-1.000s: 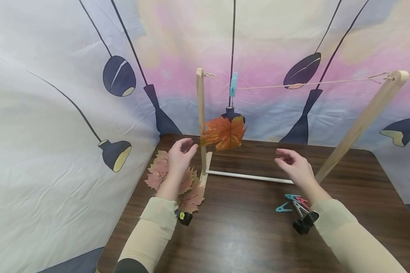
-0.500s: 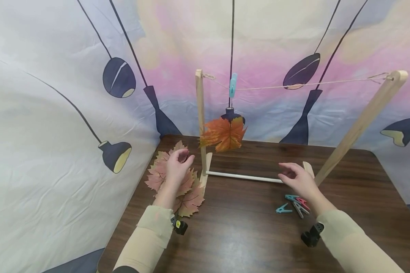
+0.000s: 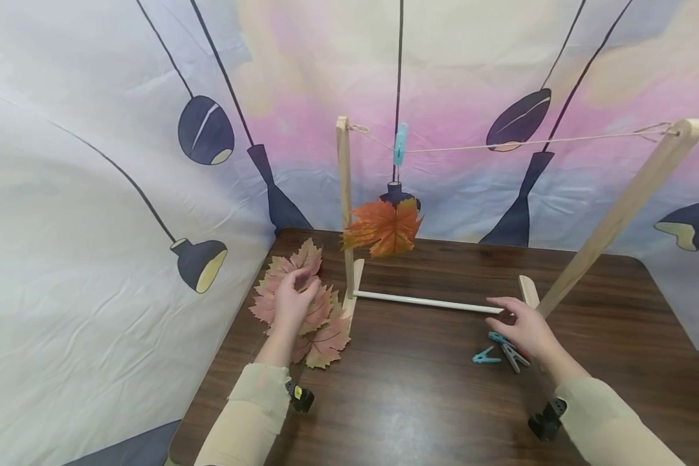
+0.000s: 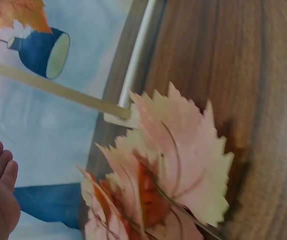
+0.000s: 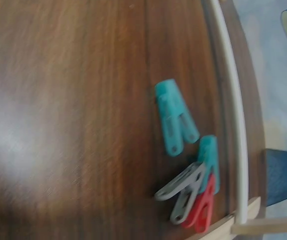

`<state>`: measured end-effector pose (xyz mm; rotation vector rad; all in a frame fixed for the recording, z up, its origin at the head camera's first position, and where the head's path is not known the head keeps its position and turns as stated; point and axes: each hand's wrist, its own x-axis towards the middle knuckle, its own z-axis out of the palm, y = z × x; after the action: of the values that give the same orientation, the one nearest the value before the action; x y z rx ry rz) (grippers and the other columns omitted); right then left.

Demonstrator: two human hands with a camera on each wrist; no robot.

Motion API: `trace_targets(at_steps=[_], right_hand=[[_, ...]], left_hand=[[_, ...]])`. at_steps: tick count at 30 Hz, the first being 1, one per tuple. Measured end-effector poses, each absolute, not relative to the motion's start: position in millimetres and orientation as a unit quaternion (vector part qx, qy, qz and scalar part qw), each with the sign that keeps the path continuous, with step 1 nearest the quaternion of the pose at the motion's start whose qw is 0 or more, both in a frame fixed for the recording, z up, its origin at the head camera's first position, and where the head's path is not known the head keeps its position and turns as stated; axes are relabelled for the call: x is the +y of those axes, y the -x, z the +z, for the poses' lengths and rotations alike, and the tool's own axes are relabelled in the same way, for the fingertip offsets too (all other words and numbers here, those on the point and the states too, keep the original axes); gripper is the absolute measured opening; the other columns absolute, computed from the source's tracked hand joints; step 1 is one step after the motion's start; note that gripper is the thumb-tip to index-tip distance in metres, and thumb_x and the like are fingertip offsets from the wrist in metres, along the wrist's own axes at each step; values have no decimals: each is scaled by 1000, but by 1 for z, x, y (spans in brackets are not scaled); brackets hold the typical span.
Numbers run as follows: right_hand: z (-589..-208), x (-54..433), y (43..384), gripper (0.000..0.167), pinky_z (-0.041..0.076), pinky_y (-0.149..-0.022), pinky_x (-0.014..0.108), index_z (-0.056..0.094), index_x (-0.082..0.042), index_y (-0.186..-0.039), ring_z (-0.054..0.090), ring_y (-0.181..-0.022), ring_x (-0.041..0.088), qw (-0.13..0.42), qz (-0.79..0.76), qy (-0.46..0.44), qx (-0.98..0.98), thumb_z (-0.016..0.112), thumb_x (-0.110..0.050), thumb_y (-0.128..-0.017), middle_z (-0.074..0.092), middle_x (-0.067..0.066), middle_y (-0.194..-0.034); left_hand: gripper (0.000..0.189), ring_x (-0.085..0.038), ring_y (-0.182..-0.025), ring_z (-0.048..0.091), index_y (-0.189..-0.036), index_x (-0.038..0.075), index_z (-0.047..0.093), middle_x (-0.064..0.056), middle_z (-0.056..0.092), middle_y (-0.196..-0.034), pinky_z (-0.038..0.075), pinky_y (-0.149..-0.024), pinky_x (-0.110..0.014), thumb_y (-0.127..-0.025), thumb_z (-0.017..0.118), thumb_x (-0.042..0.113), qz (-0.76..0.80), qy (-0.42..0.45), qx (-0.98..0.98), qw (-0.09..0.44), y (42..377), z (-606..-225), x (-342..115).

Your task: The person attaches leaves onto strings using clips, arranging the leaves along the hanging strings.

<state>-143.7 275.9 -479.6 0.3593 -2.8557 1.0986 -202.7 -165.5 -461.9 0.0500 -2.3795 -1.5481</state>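
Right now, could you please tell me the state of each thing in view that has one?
Cord: strung between two wooden posts
Teal clothespin: clipped on the cord
Orange maple leaf: hanging below that clothespin
Pink maple leaves: overlapping on the table
Four loose clothespins: unclipped, three bunched, one apart
Left hand: empty, near the pink leaves
Right hand: empty, near the loose clothespins

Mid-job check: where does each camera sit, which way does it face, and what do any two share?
Head: worn on the head, looking forward and down over the table and hanging orange leaf; the left hand, right hand and both sleeves show.
Left wrist: on that wrist, looking across the pink leaves to the printed cloth; part of the left hand shows at the left edge.
Right wrist: on that wrist, looking down at the clothespins; a sliver of the right hand shows at the right edge.
Shared: both wrist views catch the white rod.
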Motion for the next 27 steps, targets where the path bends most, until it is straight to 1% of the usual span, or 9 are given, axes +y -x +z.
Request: trace_targets(at_steps=[2,5,7,9,12,16,21,25,27], right_hand=[[-485,279,142,44,46,-79,52,56,1,-125,57,-99,36,31,335,-123,-934,66,-22,-88,55,21,-122],[-491,283,140,45,43,-80,56,57,1,-123,53,-104,42,28,316,-133,-939,68,-22,-87,55,24,-122],[-495,286,140,46,43,-82,57,57,1,-123,52,-107,44,25,308,-138,-941,68,-23,-86,55,24,-122],[-499,288,140,46,44,-81,56,57,2,-123,53,-106,44,18,307,-142,-941,69,-21,-85,55,25,-122],[-505,291,138,46,47,-79,53,57,1,-123,56,-103,41,1,302,-137,-943,70,-20,-84,55,24,-122],[-512,293,136,45,47,-77,50,58,0,-123,54,-98,35,-17,290,-134,-948,70,-18,-83,56,22,-121],[-519,294,134,45,42,-73,42,61,-2,-119,51,-90,24,-8,258,-154,-954,73,-17,-79,62,15,-113],[-526,294,132,45,40,-70,38,63,-3,-117,49,-87,22,-7,245,-177,-953,76,-17,-77,63,12,-112],[-528,292,131,45,42,-72,39,63,-3,-117,51,-90,24,-5,238,-188,-953,77,-17,-76,63,12,-112]], left_hand=[[37,-34,-111,54,-115,-7,58,-24,59,-116,43,-94,-45,-84,69,10,-549,-25,-823,145,202,-467,-168],[37,-37,-112,53,-115,-8,57,-25,57,-116,44,-93,-44,-84,68,8,-563,-37,-814,138,199,-473,-171],[37,-36,-112,52,-116,-8,56,-24,56,-116,45,-92,-43,-84,68,9,-561,-47,-815,135,197,-478,-174],[38,-35,-111,53,-116,-6,57,-22,57,-116,46,-92,-42,-84,69,11,-554,-57,-819,133,195,-482,-177],[38,-35,-110,54,-116,-5,57,-21,57,-116,46,-90,-43,-84,69,13,-533,-65,-834,132,192,-487,-183],[39,-34,-110,54,-116,-4,57,-21,58,-116,44,-92,-44,-84,70,13,-503,-68,-851,138,190,-495,-193],[39,-35,-108,55,-115,-4,60,-22,59,-113,42,-94,-46,-82,72,13,-474,-70,-864,156,187,-500,-203],[39,-35,-106,56,-114,-3,60,-21,60,-111,42,-92,-46,-81,72,14,-439,-86,-881,155,184,-509,-211],[40,-35,-106,56,-115,-3,60,-20,60,-111,41,-92,-46,-82,71,16,-419,-96,-890,151,183,-514,-215]])
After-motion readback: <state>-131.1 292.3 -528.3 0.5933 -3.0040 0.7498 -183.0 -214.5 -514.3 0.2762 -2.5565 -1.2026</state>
